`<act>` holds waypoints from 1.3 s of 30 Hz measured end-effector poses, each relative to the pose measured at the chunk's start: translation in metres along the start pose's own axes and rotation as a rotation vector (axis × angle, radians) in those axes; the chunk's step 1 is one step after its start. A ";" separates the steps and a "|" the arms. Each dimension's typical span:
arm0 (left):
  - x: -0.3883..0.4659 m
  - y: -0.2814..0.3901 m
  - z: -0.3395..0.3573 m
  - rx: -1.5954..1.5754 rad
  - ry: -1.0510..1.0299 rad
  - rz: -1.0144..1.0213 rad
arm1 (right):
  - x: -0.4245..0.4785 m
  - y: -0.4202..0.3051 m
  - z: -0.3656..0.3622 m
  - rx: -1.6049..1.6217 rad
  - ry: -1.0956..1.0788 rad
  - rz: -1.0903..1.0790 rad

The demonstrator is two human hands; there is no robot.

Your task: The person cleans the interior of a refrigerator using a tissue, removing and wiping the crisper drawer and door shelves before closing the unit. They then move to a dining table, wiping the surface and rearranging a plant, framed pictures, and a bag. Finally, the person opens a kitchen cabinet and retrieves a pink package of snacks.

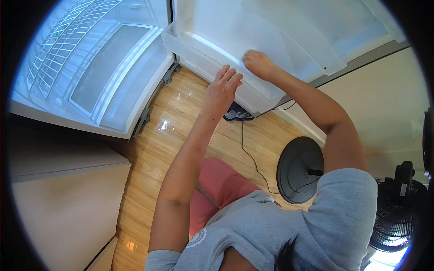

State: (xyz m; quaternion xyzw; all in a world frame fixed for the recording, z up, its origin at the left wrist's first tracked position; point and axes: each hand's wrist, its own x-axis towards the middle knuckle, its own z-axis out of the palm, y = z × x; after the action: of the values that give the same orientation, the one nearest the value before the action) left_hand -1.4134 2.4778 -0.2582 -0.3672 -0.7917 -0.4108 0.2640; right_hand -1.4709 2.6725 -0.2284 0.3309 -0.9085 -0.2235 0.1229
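Note:
An opened refrigerator door [220, 17] stands in front of me, its white inner panel facing up in view. Along its bottom runs a translucent door bin [193, 50]. My left hand [223, 83] is at this bin's front wall, fingers slightly apart, with nothing seen in them. Further right, my right hand [259, 64] is over the bin, close to the inner panel. Its fingers are curled and blurred, and whether they hold anything is hidden. Another clear bin [301, 40] sits higher on the door, beyond the right hand.
Left is the refrigerator compartment with wire shelves [61, 50] and a drawer cover [108, 67]. A dark blue item [238, 112] lies on the wood-look floor [162, 149] under the door. A cord [251, 155] runs to a round black base [298, 169]. A black fan [395, 216] stands right.

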 end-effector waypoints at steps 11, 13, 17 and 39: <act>0.006 0.012 0.014 -0.046 -0.006 -0.008 | -0.068 0.032 -0.045 0.167 0.191 0.229; 0.005 0.008 0.011 -0.038 0.010 -0.009 | -0.035 0.033 -0.069 0.558 0.359 0.430; 0.003 0.008 0.009 -0.059 -0.075 -0.047 | -0.019 0.031 -0.076 0.845 0.358 0.627; 0.159 0.133 -0.078 -0.040 -0.154 0.253 | -0.175 -0.020 -0.174 0.189 0.598 0.263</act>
State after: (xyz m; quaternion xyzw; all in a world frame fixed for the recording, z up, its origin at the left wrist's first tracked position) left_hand -1.3925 2.5223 -0.0420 -0.4997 -0.7486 -0.3605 0.2449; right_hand -1.2641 2.7177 -0.0999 0.2715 -0.8839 -0.0136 0.3806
